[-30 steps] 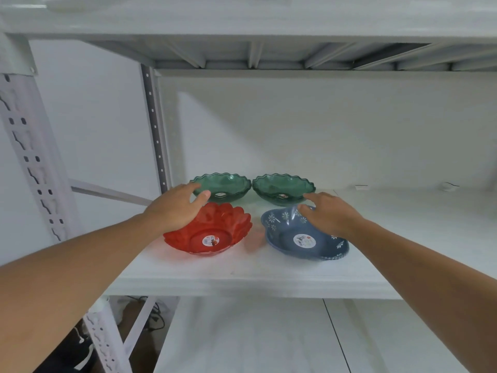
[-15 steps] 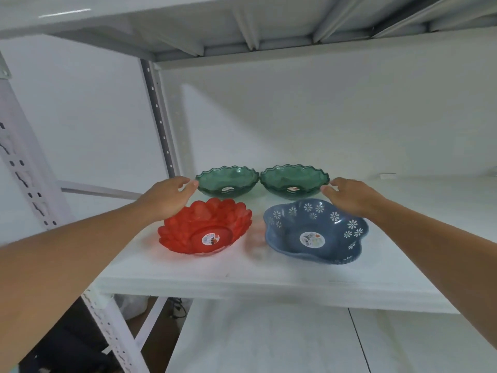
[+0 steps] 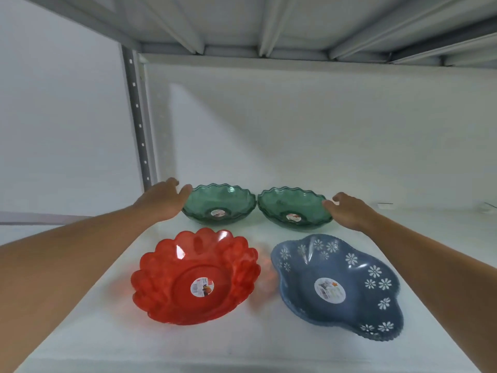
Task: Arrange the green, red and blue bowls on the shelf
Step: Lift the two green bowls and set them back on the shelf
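Observation:
Two green scalloped bowls stand side by side at the back of the white shelf (image 3: 269,351): the left green bowl (image 3: 228,200) and the right green bowl (image 3: 285,203). In front of them sit a red petal-shaped bowl (image 3: 174,278) on the left and a blue bowl with white flowers (image 3: 357,286) on the right. My left hand (image 3: 164,200) rests at the outer left rim of the left green bowl, fingers apart. My right hand (image 3: 349,211) touches the outer right rim of the right green bowl, fingers apart. Neither hand is closed around a bowl.
A perforated metal upright (image 3: 138,117) stands at the shelf's back left corner. The ribbed underside of the upper shelf (image 3: 269,22) hangs overhead. A white back wall closes the shelf. Small items (image 3: 386,204) lie at the far right back.
Both hands have moved off the red and blue bowls and back to the outer rims of the two green bowls. The camera has come closer and looks lower.

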`<control>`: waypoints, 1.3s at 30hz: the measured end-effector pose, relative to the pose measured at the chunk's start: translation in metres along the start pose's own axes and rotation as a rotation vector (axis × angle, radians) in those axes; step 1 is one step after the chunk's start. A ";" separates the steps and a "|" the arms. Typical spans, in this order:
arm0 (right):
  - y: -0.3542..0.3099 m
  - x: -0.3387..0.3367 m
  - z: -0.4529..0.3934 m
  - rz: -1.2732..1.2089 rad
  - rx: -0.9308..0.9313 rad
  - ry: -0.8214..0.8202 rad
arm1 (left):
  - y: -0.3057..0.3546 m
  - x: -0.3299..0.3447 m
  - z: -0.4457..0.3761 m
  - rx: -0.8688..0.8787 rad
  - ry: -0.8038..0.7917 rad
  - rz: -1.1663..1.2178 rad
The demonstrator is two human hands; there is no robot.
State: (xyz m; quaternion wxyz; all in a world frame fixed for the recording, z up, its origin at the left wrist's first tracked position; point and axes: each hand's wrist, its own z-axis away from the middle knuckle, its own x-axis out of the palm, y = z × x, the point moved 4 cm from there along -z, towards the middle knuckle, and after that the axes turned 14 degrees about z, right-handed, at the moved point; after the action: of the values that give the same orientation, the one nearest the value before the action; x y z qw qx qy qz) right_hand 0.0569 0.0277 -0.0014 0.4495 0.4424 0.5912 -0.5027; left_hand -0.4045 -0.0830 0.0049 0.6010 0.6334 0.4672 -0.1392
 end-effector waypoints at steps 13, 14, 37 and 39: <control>-0.001 0.035 -0.052 -0.142 0.213 -0.196 | -0.020 0.044 -0.036 -0.400 -0.173 0.191; 0.001 0.039 -0.057 -0.247 0.264 -0.223 | -0.019 0.047 -0.038 -0.433 -0.167 0.243; 0.131 -0.016 -0.023 -0.661 0.364 -0.067 | 0.114 0.083 0.017 -0.374 -0.094 0.669; 0.157 -0.024 -0.013 -0.669 0.339 -0.063 | 0.136 0.099 0.036 -0.379 -0.080 0.686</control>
State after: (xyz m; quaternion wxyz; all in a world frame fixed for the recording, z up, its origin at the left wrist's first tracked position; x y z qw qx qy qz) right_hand 0.2136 0.0554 -0.0073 0.1987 0.2772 0.5974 -0.7258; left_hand -0.2356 -0.0514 0.0095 0.7366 0.6248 0.2219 0.1337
